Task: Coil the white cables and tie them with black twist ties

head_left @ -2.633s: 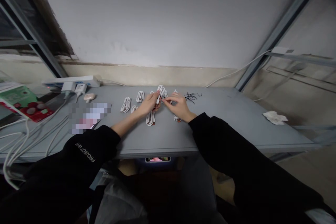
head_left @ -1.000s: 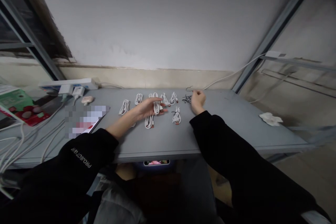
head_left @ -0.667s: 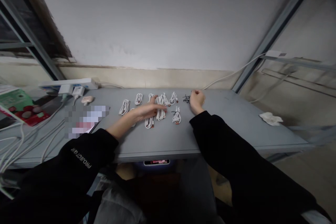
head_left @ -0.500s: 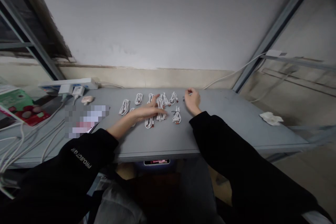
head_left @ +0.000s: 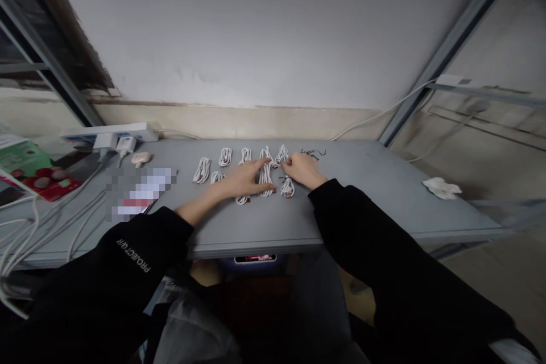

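Several coiled white cables lie in rows on the grey table (head_left: 273,227), among them one at the left (head_left: 202,169) and one at the front right (head_left: 287,186) bound with a black tie. My left hand (head_left: 245,177) lies flat with its fingers stretched across a longer coil (head_left: 265,173) in the middle. My right hand (head_left: 298,169) sits just right of that coil. Its fingers are pinched together at the coil's top, on a thin black twist tie that barely shows. A small pile of loose black ties (head_left: 313,153) lies behind the right hand.
A white power strip (head_left: 108,133) with plugged chargers sits at the back left, and white cords trail off the left edge. A green and red box (head_left: 29,168) and a blurred flat item (head_left: 140,190) lie left. A crumpled tissue (head_left: 441,187) lies far right.
My right hand reached back to the pile of black ties, pinched one and came back to the middle coil. My left hand laid that coil down and now rests flat on it.
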A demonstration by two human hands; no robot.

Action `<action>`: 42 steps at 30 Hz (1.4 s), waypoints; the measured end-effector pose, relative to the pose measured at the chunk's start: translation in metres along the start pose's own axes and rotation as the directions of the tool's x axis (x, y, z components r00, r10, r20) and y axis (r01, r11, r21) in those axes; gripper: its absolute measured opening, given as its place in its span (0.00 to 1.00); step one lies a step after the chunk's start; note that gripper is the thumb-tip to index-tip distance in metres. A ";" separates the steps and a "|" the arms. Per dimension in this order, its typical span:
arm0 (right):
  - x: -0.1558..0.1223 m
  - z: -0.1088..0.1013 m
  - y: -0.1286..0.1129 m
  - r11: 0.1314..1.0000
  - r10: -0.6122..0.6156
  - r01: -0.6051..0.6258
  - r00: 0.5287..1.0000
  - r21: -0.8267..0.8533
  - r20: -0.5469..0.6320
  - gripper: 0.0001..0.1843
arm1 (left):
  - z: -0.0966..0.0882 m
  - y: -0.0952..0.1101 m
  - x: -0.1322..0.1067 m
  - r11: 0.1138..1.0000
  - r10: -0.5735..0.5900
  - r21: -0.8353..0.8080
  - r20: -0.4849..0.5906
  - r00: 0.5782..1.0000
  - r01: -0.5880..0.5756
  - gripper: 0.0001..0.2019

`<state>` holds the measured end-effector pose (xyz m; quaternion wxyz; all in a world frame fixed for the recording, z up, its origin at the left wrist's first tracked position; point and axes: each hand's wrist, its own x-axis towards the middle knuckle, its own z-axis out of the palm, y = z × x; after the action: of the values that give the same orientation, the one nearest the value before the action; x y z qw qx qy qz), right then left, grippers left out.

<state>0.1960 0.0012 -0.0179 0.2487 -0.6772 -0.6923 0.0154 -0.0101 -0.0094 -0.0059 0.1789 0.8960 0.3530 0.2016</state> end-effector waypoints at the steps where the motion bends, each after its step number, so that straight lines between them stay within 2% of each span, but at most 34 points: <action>1: -0.001 -0.001 0.000 1.000 0.000 0.000 1.000 -0.011 0.015 0.20 | 0.001 -0.002 0.000 1.000 -0.007 0.023 0.018 1.000 0.006 0.35; 7: -0.002 0.001 0.003 0.998 -0.047 0.046 0.998 0.038 0.028 0.18 | 0.004 -0.007 0.000 0.999 0.003 0.045 0.024 1.000 -0.004 0.33; 10: 0.001 0.005 0.005 0.996 -0.015 0.009 0.998 0.093 0.066 0.14 | 0.004 -0.007 0.000 0.999 -0.001 0.044 0.032 0.999 0.000 0.33; 12: 0.003 0.007 0.007 0.988 0.013 -0.029 0.995 0.149 0.103 0.11 | 0.003 -0.007 0.000 1.000 0.015 0.015 0.051 0.999 -0.016 0.33; 14: 0.005 0.011 0.009 0.967 -0.010 -0.023 0.991 0.253 0.130 0.11 | 0.002 -0.007 0.000 1.000 0.009 -0.004 0.065 0.998 -0.009 0.33; 16: 0.007 0.014 0.011 0.919 -0.071 0.013 0.989 0.394 0.131 0.13 | 0.002 -0.007 0.000 1.000 -0.008 -0.001 0.074 0.997 0.009 0.35; 20: 0.011 0.022 0.013 0.764 -0.147 0.066 0.986 0.642 0.073 0.15 | 0.003 -0.010 0.002 1.000 -0.005 -0.020 0.085 0.996 0.007 0.45; 23: 0.012 0.027 0.014 0.688 -0.161 0.088 0.986 0.720 0.033 0.19 | 0.004 -0.011 0.002 0.998 -0.016 -0.061 0.091 0.996 0.022 0.52; 26: 0.011 0.028 0.012 0.665 -0.138 0.088 0.990 0.742 0.006 0.22 | 0.003 -0.007 0.002 0.996 -0.034 -0.078 0.090 0.995 0.041 0.54; 29: 0.009 0.025 0.006 0.634 -0.104 0.092 0.994 0.767 -0.034 0.23 | 0.001 -0.002 0.002 0.995 -0.047 -0.088 0.043 0.998 0.051 0.51; 34: 0.005 0.019 -0.004 0.533 -0.018 0.113 0.992 0.838 -0.122 0.24 | -0.001 0.005 0.002 0.982 -0.075 -0.177 -0.061 0.995 0.063 0.44; 38: 0.004 0.018 -0.009 0.462 0.097 0.114 0.979 0.879 -0.178 0.23 | -0.001 0.008 0.002 0.947 -0.088 -0.316 -0.079 0.993 0.058 0.38; 42: -0.003 0.012 -0.019 0.400 0.143 0.172 0.959 0.900 -0.246 0.23 | -0.001 0.010 0.004 0.935 -0.023 -0.354 -0.069 0.997 -0.003 0.27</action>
<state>0.1738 0.0005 -0.0228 0.6755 -0.4180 -0.5323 0.2925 -0.0030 -0.0132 0.0004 0.3253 0.8394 0.3220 0.2931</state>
